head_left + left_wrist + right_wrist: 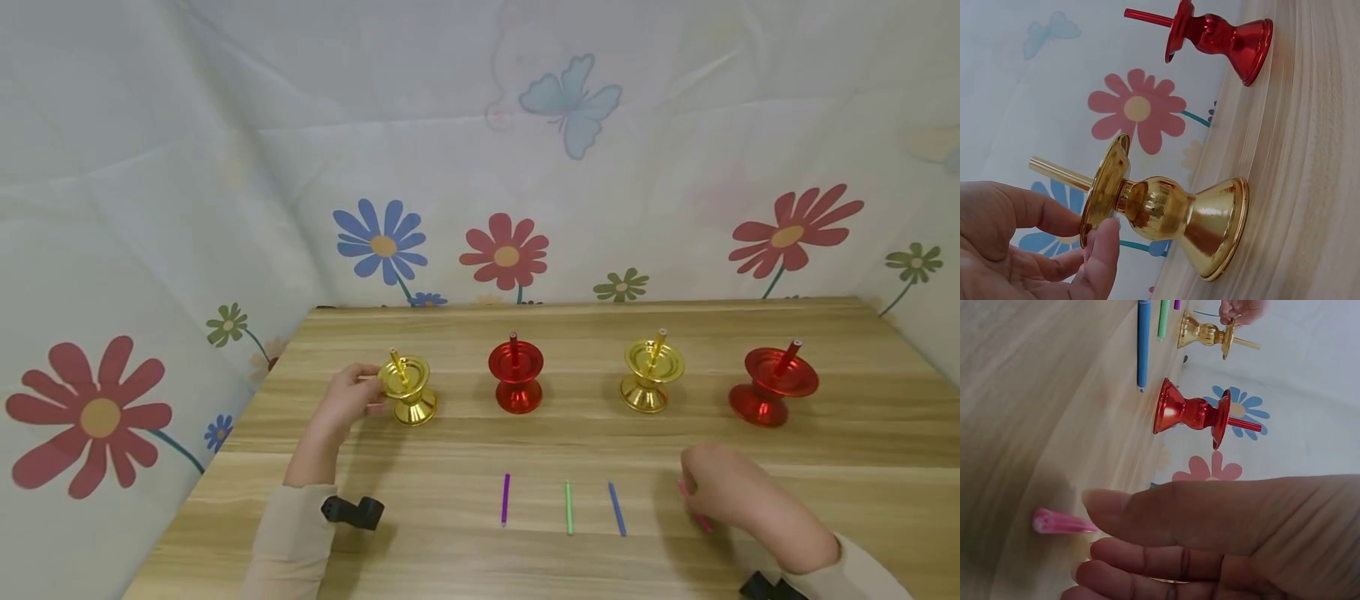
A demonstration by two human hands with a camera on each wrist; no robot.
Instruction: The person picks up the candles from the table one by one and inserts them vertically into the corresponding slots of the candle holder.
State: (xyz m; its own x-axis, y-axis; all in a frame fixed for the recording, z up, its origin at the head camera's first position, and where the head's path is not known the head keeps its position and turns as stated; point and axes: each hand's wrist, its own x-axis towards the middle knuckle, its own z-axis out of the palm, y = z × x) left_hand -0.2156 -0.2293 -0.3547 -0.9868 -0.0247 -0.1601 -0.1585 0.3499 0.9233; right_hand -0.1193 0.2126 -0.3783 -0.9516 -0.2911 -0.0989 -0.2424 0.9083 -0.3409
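At the left end of a row of holders, my left hand (pixel 349 398) pinches the dish rim of a shiny gold candle holder (pixel 416 408). Thumb and fingers meet at the dish edge in the left wrist view, and the holder's flared base (pixel 1216 228) stands on the table. Low on the right, my right hand (pixel 723 485) pinches a thin pink candle (pixel 1063 523) between thumb and fingers, close to the tabletop. Its middle is hidden by the fingers. Left of that hand lie a blue candle (pixel 617 508), a green candle (pixel 568 507) and a purple candle (pixel 506 500).
Along the back of the wooden table (pixel 450 450) stand a red holder (pixel 518 397), another gold holder (pixel 643 395) and a second red holder (pixel 759 406), each with an upright stem. A flowered cloth (pixel 450 150) hangs behind the table.
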